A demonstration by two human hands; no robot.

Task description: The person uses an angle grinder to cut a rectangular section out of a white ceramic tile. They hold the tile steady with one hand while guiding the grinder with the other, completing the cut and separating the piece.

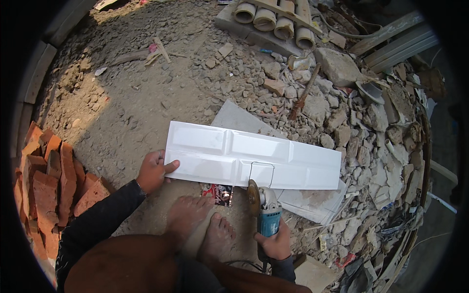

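A long white wall tile (200,139) with raised rectangular panels lies in front of me. Dark lines mark a small rectangle on its near edge, right of the middle. My left hand (155,172) grips the tile's left end, thumb on top and fingers underneath. In my right hand (277,240) is a teal angle grinder (269,220), held by its body. Its round cutting disc (253,198) stands on edge at the tile's near edge, by the left marked line. Whether the disc spins or touches the tile I cannot tell.
Grey slabs (244,117) lie under the tile. Red bricks (53,185) are heaped at the left, rubble (337,117) at the right. Several clay pipes (265,20) rest at the back. My bare feet (217,237) are close to the near edge, beside a dark printed packet (217,194).
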